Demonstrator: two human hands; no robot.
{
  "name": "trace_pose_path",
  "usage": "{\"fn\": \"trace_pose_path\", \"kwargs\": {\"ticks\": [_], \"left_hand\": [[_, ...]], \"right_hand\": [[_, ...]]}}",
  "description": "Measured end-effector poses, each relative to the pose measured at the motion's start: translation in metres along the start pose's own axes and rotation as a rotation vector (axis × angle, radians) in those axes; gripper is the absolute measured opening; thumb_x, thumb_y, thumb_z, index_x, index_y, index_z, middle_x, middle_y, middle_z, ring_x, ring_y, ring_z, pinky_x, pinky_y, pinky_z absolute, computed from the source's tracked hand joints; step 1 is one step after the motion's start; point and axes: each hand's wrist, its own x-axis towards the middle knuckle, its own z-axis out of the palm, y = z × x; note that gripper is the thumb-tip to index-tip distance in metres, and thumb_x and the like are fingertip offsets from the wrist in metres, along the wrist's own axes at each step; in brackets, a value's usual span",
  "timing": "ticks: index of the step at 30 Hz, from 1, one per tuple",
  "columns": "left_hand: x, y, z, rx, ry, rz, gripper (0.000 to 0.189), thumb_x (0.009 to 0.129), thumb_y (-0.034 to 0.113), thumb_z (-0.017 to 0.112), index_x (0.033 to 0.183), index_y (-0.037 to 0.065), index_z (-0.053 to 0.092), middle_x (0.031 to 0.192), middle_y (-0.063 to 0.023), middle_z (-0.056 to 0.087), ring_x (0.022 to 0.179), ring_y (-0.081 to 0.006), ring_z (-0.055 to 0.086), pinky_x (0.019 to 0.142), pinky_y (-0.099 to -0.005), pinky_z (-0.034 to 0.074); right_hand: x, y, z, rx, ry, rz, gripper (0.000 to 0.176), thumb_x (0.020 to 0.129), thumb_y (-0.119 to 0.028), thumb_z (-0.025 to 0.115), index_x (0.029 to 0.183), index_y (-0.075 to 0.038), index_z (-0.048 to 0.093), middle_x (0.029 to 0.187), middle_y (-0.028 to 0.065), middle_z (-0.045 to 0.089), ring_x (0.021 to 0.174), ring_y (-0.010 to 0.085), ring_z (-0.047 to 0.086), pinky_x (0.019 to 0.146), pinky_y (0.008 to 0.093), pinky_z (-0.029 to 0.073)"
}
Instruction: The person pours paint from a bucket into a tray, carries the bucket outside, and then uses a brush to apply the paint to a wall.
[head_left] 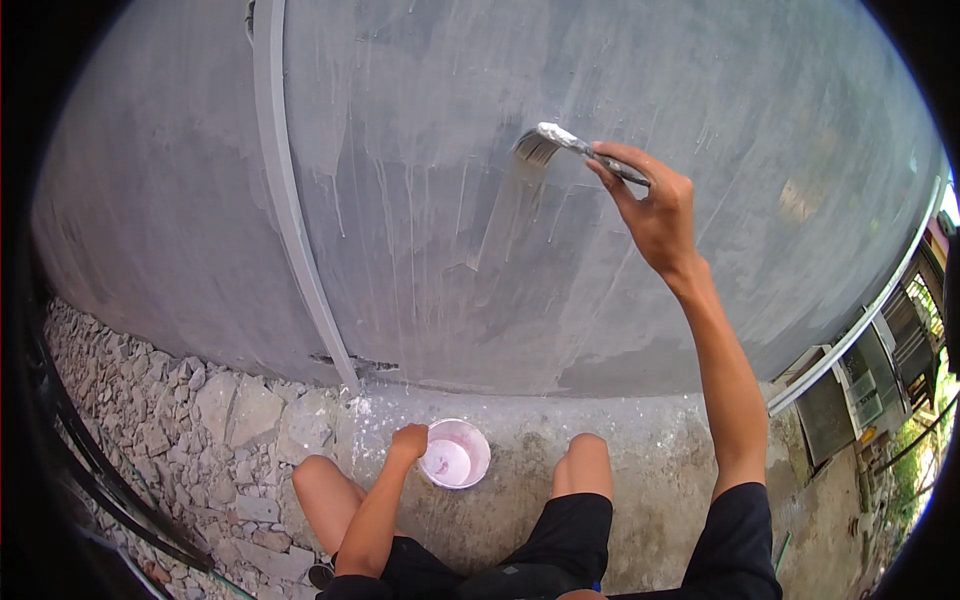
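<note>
Our right hand (655, 215) is raised in the upper right of the frame, its fingers (612, 160) pinched round the handle of a paintbrush (560, 145). The handle slants up and to the left from the hand. The bristles press against the grey wall (450, 250) just above the middle of the picture, and wet pale streaks run down the wall below them. Left of the brush, a grey pipe (290, 220) runs down the wall to the ground.

Our left hand (408, 440) is low in the centre, at the left rim of a small round tub (483, 450) with whitish paint in the bottom. Its fingers are curled in towards the palm; we cannot tell whether they grip the rim or only rest against it. The tub stands on the concrete ground (650, 470) at the foot of the wall, between our two bare knees. White spatter dots the concrete beside it. Rough stones (180, 420) fill the lower left of the frame, well apart from the tub
</note>
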Motion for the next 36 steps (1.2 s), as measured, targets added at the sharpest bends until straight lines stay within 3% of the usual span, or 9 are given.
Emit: {"fn": "trace_pose_path", "kwargs": {"ticks": [3,8,12,18,24,28,30,32,36], "left_hand": [[-0.009,0.005,-0.007,0.017,0.025,0.03,0.025,0.087,0.012,0.052,0.106,0.004,0.068,0.11,-0.0203,0.067,0.102,-0.0359,0.066,0.084,-0.0466,0.055],[-0.005,0.001,-0.003,0.009,0.016,0.046,0.026,0.088,0.012,0.052,0.106,0.004,0.068,0.11,-0.0202,0.067,0.103,-0.0357,0.066,0.085,-0.0468,0.054],[-0.005,0.003,-0.006,0.02,-0.003,0.033,0.027,0.088,0.012,0.051,0.109,0.005,0.067,0.112,-0.0202,0.067,0.104,-0.0355,0.066,0.086,-0.0466,0.054],[-0.01,0.004,-0.005,-0.003,0.017,0.04,0.027,0.089,0.012,0.049,0.11,0.005,0.066,0.113,-0.0206,0.066,0.104,-0.0359,0.066,0.086,-0.0467,0.054],[-0.01,0.003,0.0,-0.007,0.051,0.033,0.027,0.089,0.011,0.049,0.11,0.004,0.066,0.112,-0.0205,0.067,0.103,-0.0363,0.066,0.085,-0.0464,0.054],[-0.016,0.008,-0.007,0.003,0.043,0.039,0.027,0.089,0.01,0.05,0.109,0.004,0.066,0.111,-0.0203,0.067,0.103,-0.036,0.066,0.084,-0.0461,0.055],[-0.015,0.008,-0.008,0.011,0.03,0.04,0.027,0.089,0.01,0.05,0.11,0.004,0.066,0.111,-0.0202,0.067,0.103,-0.0356,0.066,0.084,-0.0459,0.055],[-0.016,0.009,-0.009,0.011,0.032,0.038,0.027,0.089,0.01,0.05,0.11,0.004,0.066,0.111,-0.0202,0.067,0.103,-0.0354,0.066,0.084,-0.0458,0.055],[-0.013,0.01,-0.005,0.024,0.026,0.041,0.027,0.089,0.01,0.049,0.109,0.004,0.066,0.111,-0.0202,0.067,0.102,-0.0357,0.066,0.083,-0.046,0.055]], "right_hand": [[0.043,0.005,-0.021,-0.115,0.123,-0.146,0.023,0.084,-0.008,0.072,0.106,-0.007,0.069,0.102,0.0097,0.072,0.085,0.0233,0.071,0.067,0.0297,0.058],[0.049,0.003,-0.019,-0.282,0.268,-0.369,0.027,0.081,-0.004,0.072,0.108,-0.007,0.068,0.107,0.0095,0.07,0.091,0.0253,0.07,0.075,0.0314,0.059],[-0.023,0.0,0.025,-0.309,-0.051,-0.364,0.027,0.08,0.001,0.067,0.106,-0.006,0.065,0.11,0.0146,0.066,0.096,0.0281,0.069,0.08,0.035,0.059],[-0.155,-0.039,0.099,-0.054,-0.45,-0.406,0.033,0.077,-0.003,0.062,0.111,-0.003,0.058,0.115,0.0225,0.061,0.103,0.0317,0.066,0.088,0.037,0.056],[-0.208,-0.059,0.134,0.19,-0.617,-0.26,0.032,0.083,-0.003,0.059,0.114,-0.006,0.057,0.121,0.0204,0.061,0.106,0.0344,0.064,0.088,0.0401,0.056],[-0.182,-0.058,0.124,0.264,-0.606,-0.084,0.039,0.078,0.0,0.065,0.116,-0.006,0.056,0.12,0.0178,0.062,0.103,0.0353,0.064,0.083,0.0404,0.057],[-0.158,-0.048,0.116,0.224,-0.535,-0.115,0.037,0.078,0.001,0.069,0.113,-0.005,0.058,0.114,0.0155,0.065,0.097,0.0346,0.066,0.078,0.0399,0.057],[-0.127,-0.037,0.102,0.263,-0.512,0.051,0.031,0.079,0.002,0.065,0.108,-0.003,0.059,0.108,0.0155,0.067,0.091,0.0343,0.067,0.076,0.0409,0.057],[-0.06,-0.02,0.074,0.196,-0.314,0.007,0.02,0.086,-0.004,0.068,0.105,-0.004,0.064,0.102,0.0122,0.069,0.083,0.0283,0.069,0.068,0.0342,0.058]]}}
